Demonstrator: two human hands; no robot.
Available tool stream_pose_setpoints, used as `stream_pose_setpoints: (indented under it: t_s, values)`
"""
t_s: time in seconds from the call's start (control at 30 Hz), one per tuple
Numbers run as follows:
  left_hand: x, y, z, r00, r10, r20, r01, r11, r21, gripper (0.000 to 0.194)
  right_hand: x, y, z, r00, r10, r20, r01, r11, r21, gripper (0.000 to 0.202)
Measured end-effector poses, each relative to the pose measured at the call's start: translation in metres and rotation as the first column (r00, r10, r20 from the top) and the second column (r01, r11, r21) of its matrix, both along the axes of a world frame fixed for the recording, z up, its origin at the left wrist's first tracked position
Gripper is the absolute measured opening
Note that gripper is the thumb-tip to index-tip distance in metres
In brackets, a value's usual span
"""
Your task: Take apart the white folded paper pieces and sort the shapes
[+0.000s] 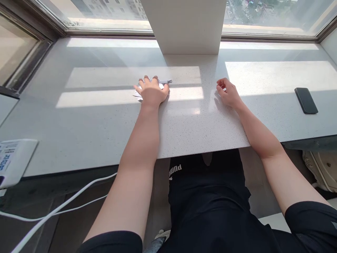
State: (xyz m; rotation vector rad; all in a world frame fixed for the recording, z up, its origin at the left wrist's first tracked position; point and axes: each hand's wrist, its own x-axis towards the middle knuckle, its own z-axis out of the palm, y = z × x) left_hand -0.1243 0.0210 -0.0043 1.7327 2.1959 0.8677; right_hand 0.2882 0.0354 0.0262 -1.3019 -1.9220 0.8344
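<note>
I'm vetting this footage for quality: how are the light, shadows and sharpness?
Head view: sunlight lays bright bands across the countertop, so the white paper under the left hand stands out poorly; soft shadows lie by that hand and the right hand. Head view: the scene beyond the window looks hazy; neither hand shows obvious motion blur.

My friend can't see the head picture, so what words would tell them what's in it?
A person's left hand presses on crumpled white paper on a pale counter by sunny windows. Their right hand rests half-curled on the counter; a dark phone lies farther right.
</note>
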Motion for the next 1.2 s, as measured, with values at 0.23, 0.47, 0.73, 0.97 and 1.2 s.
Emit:
stream_pose_setpoints:
  t_s: [0.23,0.47,0.73,0.97,1.2]
  values:
    - [-0.065,-0.028,0.03,0.868,0.484,-0.113,-0.496,0.86,-0.119,0.096,0.013,0.015,-0.007,0.999,-0.036,0.019,0.036,0.999,0.039,0.039]
    - [-0.057,-0.037,0.043,0.872,0.477,-0.11,-0.488,0.862,-0.137,0.123,0.021,0.023,-0.01,0.997,-0.059,0.04,0.057,0.997,0.051,0.04]
    - [-0.049,-0.032,0.045,0.925,0.378,-0.034,-0.371,0.92,0.127,0.13,0.029,0.029,-0.013,0.994,-0.092,0.062,0.082,0.987,0.139,0.04]
    - [0.038,-0.015,0.018,0.878,-0.478,0.029,0.477,0.878,0.048,0.116,0.031,0.025,-0.018,0.969,-0.013,0.248,-0.021,0.991,0.132,0.053]
    - [0.064,-0.027,0.011,0.788,-0.616,0.015,0.616,0.787,-0.046,0.086,0.017,0.013,-0.006,0.953,0.089,0.291,-0.131,0.983,0.13,0.072]
